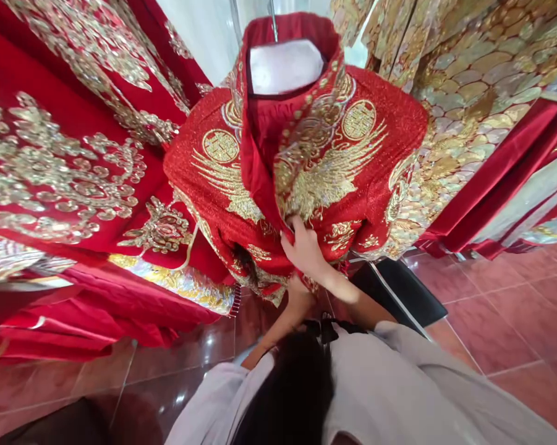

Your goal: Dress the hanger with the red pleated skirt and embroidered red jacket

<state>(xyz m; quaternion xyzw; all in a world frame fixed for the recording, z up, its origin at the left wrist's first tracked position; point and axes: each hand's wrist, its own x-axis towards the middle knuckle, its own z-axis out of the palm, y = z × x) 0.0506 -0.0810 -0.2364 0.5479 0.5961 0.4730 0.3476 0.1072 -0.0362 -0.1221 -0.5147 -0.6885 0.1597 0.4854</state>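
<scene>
A red jacket (pixel 352 185) with gold phoenix embroidery hangs on a white dress form (pixel 285 65) straight ahead, its front open. My right hand (pixel 303 247) is closed, pinching the lower front edge of the jacket near the hem. My left forearm reaches up just below it. My left hand (pixel 299 293) sits at the hem under my right wrist, with its fingers hidden by the cloth and the other arm.
Red gowns with heavy gold embroidery (pixel 65 173) hang at the left and trail on the floor. Gold scale-patterned garments (pixel 482 80) hang at the right. A black seat (pixel 399 290) stands on the red tiled floor (pixel 514 309) beside my right arm.
</scene>
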